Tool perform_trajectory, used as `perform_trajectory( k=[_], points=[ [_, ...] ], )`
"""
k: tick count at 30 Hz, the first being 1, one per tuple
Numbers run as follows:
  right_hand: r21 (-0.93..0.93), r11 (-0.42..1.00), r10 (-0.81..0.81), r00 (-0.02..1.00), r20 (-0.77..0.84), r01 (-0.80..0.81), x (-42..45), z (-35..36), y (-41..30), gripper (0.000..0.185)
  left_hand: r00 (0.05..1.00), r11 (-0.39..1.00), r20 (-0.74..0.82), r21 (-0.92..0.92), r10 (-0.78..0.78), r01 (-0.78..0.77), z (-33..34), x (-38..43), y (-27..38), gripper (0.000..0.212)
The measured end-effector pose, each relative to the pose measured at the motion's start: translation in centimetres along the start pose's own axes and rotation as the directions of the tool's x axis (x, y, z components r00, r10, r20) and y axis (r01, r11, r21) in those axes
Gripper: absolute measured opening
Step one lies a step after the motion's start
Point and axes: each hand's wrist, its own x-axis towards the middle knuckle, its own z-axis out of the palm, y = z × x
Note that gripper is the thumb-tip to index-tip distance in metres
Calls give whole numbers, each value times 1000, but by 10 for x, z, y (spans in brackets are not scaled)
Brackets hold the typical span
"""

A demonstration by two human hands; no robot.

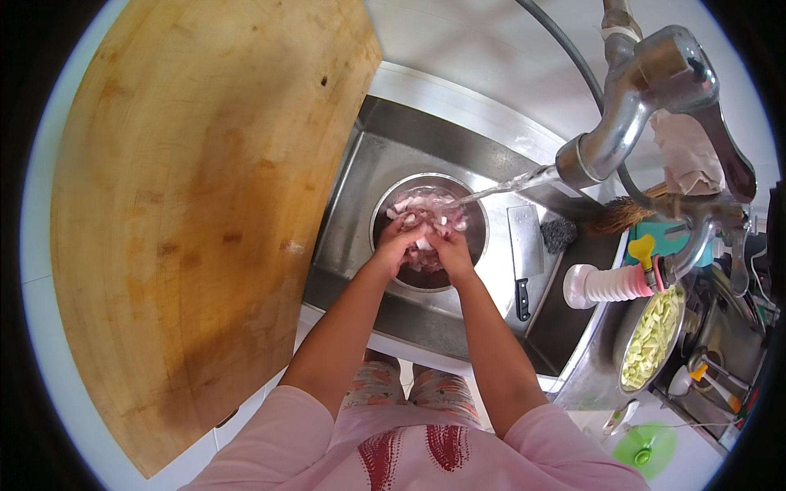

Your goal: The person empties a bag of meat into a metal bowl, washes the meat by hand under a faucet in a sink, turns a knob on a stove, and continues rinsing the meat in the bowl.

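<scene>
Pale pink pieces of raw meat (424, 212) lie in reddish water inside a round metal bowl (373, 228), which stands in a stainless steel sink. My left hand (399, 244) is in the left part of the bowl, its fingers dipped among the pieces and curled around some. Close beside it, my right hand (451, 248) grips pieces from the right, thumbs nearly meeting over the meat. The fingertips are partly hidden by meat and water. From the metal faucet (620, 132), a stream of water (516, 184) runs into the bowl's far right side.
A cleaver (525, 245) with a black handle lies right of the bowl, near a steel wool scourer (559, 235). A big wooden board (209, 215) covers the left. A second tap bears a ribbed white hose (614, 284), above a basin of chopped green vegetable (652, 337).
</scene>
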Motion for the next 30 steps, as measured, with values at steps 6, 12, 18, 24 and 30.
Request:
perform_trajectory(
  k=[6,12,18,24,30],
  points=[
    [-307,928,-252,963,-97,212,8,-20,20,35,925,893,28,253,379,-373,-19,15,-21,55],
    [-802,579,-558,789,-257,149,19,-1,25,71,936,938,-296,334,192,-86,-24,35,-45,79],
    [-731,682,-133,985,-113,8,17,-5,7,48,993,994,73,-45,-92,95,-12,19,-18,61],
    [-753,657,-109,993,-49,35,3,-20,-3,25,985,981,35,85,169,-172,-11,5,-14,36],
    [-757,616,-510,842,-175,216,36,-15,5,40,724,581,-68,651,686,-489,-29,40,-35,52]
  ],
)
